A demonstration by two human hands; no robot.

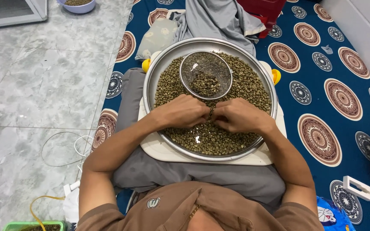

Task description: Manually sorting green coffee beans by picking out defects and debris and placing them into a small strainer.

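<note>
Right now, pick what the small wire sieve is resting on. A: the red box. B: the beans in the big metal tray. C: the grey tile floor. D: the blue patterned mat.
B: the small wire sieve sits on the beans at the far side of the big metal tray, beyond both hands.

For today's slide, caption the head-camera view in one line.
Both hands, left hand and right hand, sort greenish beans in a round metal tray beside a small wire-mesh sieve.
</note>
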